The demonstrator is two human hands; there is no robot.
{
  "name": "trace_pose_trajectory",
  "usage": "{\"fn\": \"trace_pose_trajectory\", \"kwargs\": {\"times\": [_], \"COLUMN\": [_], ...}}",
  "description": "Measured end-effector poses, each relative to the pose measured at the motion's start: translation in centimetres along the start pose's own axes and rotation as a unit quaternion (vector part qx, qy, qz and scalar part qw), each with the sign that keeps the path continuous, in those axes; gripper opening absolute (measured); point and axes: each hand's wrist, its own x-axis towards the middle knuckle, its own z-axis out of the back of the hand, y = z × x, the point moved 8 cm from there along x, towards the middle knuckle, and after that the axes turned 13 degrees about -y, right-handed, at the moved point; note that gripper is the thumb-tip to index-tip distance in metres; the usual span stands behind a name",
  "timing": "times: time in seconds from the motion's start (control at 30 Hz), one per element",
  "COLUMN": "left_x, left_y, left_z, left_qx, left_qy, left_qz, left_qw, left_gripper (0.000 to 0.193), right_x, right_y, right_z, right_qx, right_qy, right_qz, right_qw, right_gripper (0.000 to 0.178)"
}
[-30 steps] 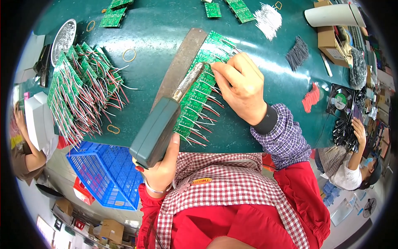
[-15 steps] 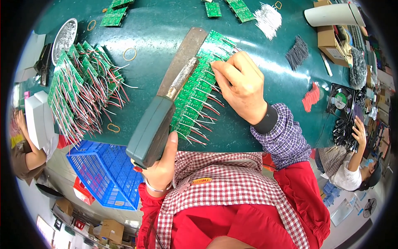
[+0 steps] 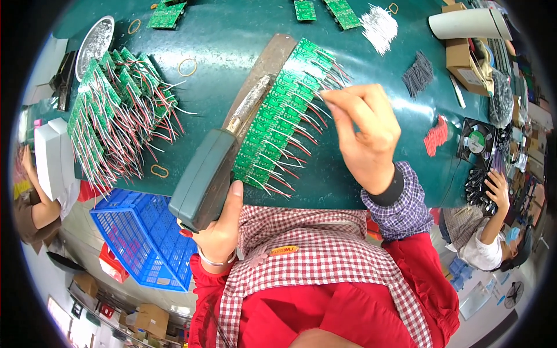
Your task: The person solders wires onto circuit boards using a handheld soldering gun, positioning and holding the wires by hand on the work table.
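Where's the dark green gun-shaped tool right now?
In the head view, the dark green tool is left of centre in the person's left hand, its metal end left of the wired green board.

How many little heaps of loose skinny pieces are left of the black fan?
3. The white heap is far across the table, the dark grey heap is nearer, and the red heap is right of the right hand. The hand could hide more.

Your tool handle (image 3: 203, 168) is dark green, your circuit board (image 3: 278, 110) bright green.
The wires (image 3: 307, 133) are red and white; your apron (image 3: 325, 267) is red-and-white gingham, your sleeve cover (image 3: 408, 200) purple-and-white checked, its cuff (image 3: 391, 191) black. The tabletop (image 3: 209, 104) is teal, the crate (image 3: 130, 238) blue.
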Motion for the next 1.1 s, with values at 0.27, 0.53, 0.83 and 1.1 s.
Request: {"fn": "trace_pose_trajectory", "kwargs": {"times": [0.27,0.53,0.83,1.1], "left_x": [-0.7,-1.2,-1.2,-1.2], "left_y": [0.3,1.3,1.2,1.2], "left_z": [0.3,0.8,0.5,0.4], "left_qx": [0.013,0.0,0.005,-0.006], "left_qy": [0.028,0.011,0.013,0.008], "left_qz": [0.013,0.105,0.092,0.091], "left_qw": [0.999,0.994,0.996,0.996], "left_gripper": [0.035,0.028,0.025,0.024], "right_x": [-1.8,-1.9,-1.9,-1.7], "right_y": [-0.9,-0.7,-0.8,-0.6], "right_z": [-3.3,-3.7,-3.7,-3.8], "right_qx": [0.049,0.034,0.025,0.021], "right_qy": [0.002,-0.006,-0.008,-0.008], "right_qz": [-0.003,0.018,0.021,0.025], "right_qw": [0.999,0.999,0.999,0.999], "right_gripper": [0.017,0.017,0.017,0.016]}}
